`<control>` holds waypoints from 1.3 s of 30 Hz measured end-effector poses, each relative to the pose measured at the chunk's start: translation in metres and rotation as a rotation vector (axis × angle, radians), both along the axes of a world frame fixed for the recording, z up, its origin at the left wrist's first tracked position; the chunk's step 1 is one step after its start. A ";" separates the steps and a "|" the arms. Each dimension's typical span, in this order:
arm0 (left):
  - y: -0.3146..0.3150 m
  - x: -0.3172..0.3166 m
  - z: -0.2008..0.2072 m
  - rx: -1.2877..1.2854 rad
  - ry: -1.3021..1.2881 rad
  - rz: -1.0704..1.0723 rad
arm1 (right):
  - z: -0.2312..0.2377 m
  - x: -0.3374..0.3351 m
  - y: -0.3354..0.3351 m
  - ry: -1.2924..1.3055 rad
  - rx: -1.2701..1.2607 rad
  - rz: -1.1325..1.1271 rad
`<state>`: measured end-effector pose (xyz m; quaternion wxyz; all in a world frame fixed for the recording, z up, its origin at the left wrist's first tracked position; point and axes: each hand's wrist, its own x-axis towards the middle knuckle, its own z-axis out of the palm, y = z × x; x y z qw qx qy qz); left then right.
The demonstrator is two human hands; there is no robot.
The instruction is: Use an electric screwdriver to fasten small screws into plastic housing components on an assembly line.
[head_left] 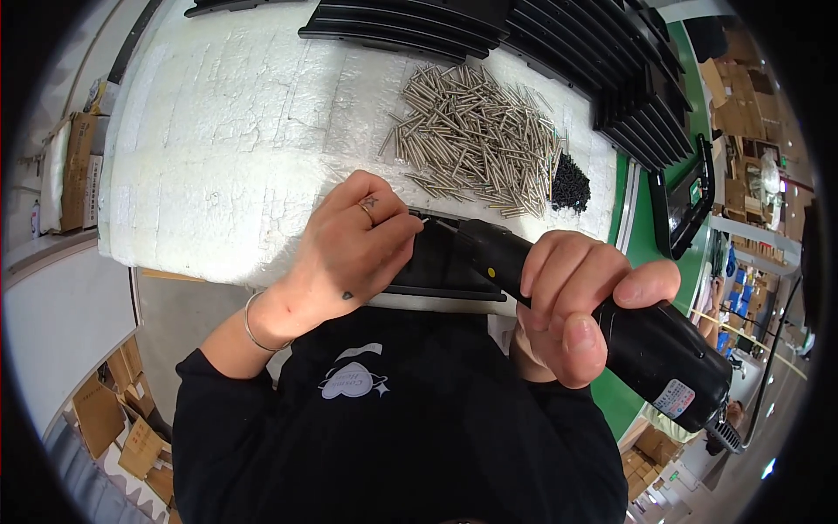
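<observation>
My right hand [576, 297] wraps round a black electric screwdriver [668, 349], its cord leaving the rear end at lower right. The tool lies slanted, with its thin bit [443, 224] pointing left toward my other hand. My left hand [353, 249] is closed in a pinch at the black metal part [445, 271], which lies by the near edge of the table. From between the left fingertips shows the end of a small silver metal pin [425, 222], close to the bit's tip. Most of the pin is hidden by the fingers.
A heap of silver metal pins [476, 131] lies beyond my hands on the white padded tabletop [209, 157]. Beside it is a small pile of black screws [570, 183]. Black slatted metal parts [642, 113] are stacked along the far and right sides. Cardboard boxes [105, 406] stand at lower left.
</observation>
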<state>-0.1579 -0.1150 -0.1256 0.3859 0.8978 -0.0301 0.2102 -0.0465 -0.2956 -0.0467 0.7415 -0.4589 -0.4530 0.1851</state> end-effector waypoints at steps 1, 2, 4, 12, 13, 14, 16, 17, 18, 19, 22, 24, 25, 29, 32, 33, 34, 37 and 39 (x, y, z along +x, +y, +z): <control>0.000 0.000 0.000 -0.002 0.000 0.000 | 0.001 0.000 0.000 0.000 -0.002 0.000; 0.000 0.000 -0.001 -0.002 -0.007 0.001 | 0.002 0.000 0.001 -0.008 -0.009 0.000; 0.000 0.000 -0.002 -0.002 -0.013 0.005 | 0.001 0.000 0.002 -0.015 -0.016 0.003; -0.001 0.000 -0.005 -0.025 -0.026 0.001 | -0.002 -0.003 0.007 -0.031 -0.025 -0.006; -0.002 0.000 -0.005 -0.027 -0.027 0.001 | -0.004 -0.004 0.010 -0.032 -0.027 -0.006; -0.002 0.000 -0.006 -0.028 -0.026 0.003 | -0.005 -0.006 0.013 -0.040 0.016 -0.021; -0.003 -0.001 -0.006 -0.031 -0.024 0.010 | -0.007 -0.007 0.020 -0.048 0.057 -0.031; -0.003 -0.002 -0.005 -0.033 -0.032 0.013 | -0.008 -0.007 0.023 -0.074 0.085 -0.016; -0.004 -0.001 -0.005 -0.037 -0.041 0.015 | -0.009 -0.008 0.025 -0.100 0.111 -0.003; -0.004 -0.001 -0.006 -0.040 -0.040 0.016 | -0.010 -0.009 0.026 -0.100 0.108 -0.002; -0.006 -0.001 -0.008 -0.028 -0.050 0.026 | -0.010 -0.014 0.031 -0.109 0.151 -0.046; -0.007 -0.002 -0.009 -0.033 -0.063 0.022 | -0.008 -0.012 0.032 -0.124 0.136 -0.033; -0.007 -0.002 -0.010 -0.037 -0.064 0.026 | -0.005 -0.011 0.031 -0.143 0.111 0.000; -0.007 -0.001 -0.016 -0.046 -0.083 0.027 | -0.007 -0.006 0.035 -0.172 0.093 0.049; -0.007 -0.002 -0.018 -0.067 -0.090 0.021 | -0.004 -0.004 0.038 -0.137 0.044 0.067; -0.008 -0.001 -0.017 -0.085 -0.104 0.015 | -0.006 -0.003 0.038 -0.126 0.056 0.067; -0.008 -0.002 -0.017 -0.090 -0.105 0.014 | -0.004 -0.003 0.038 -0.127 0.051 0.067; -0.009 -0.004 -0.017 -0.094 -0.088 0.013 | 0.003 0.000 0.041 -0.128 -0.071 0.117; -0.009 -0.005 -0.019 -0.102 -0.090 0.014 | 0.005 0.002 0.045 -0.131 -0.093 0.129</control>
